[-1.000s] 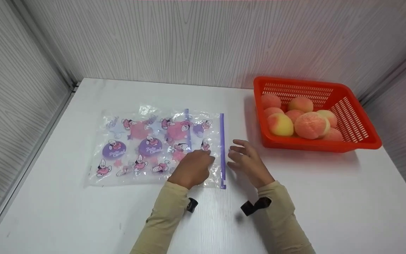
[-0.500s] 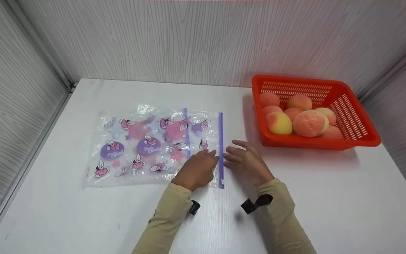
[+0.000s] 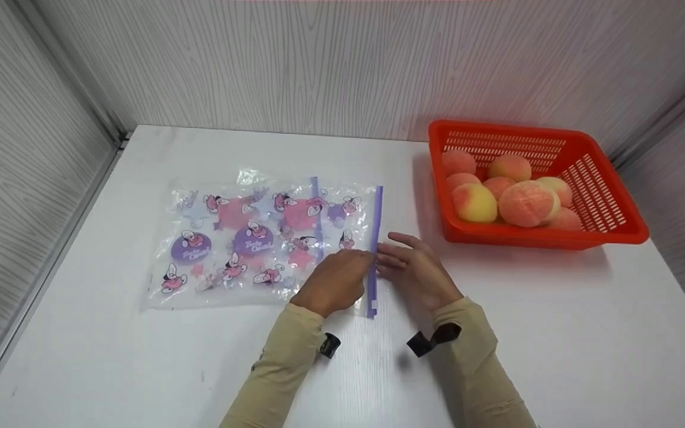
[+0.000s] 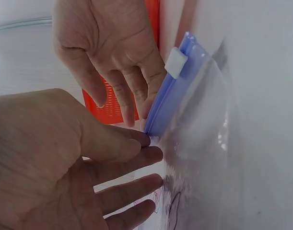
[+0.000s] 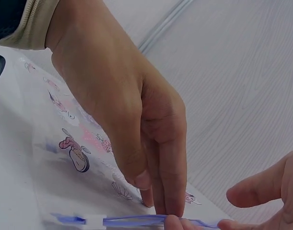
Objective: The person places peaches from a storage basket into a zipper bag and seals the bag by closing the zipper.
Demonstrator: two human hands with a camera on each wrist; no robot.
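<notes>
A clear zip bag [image 3: 247,279] with pink and purple cartoon prints lies flat, its purple zip strip [image 3: 376,220] on the right side. A white slider [image 4: 176,63] sits near the strip's close end, which stands slightly raised in the left wrist view. My left hand [image 3: 336,279] lies over the bag, its fingertips touching the strip and its thumb apart from them in the right wrist view. From the other side, my right hand [image 3: 420,270] meets the strip with extended fingers, its thumb [image 5: 251,192] held away. Their exact contact is partly hidden.
A red plastic basket [image 3: 533,236] with slotted walls stands at the back right. Several peaches [image 3: 474,203] fill its left part. Pale wood-grain panels [image 3: 319,65] bound the white table [image 3: 158,368] at the back and sides.
My left hand has shifted right, its fingertips now at the purple strip. The right fingers have come in from beside the strip to touch it. The strip now bends slightly.
</notes>
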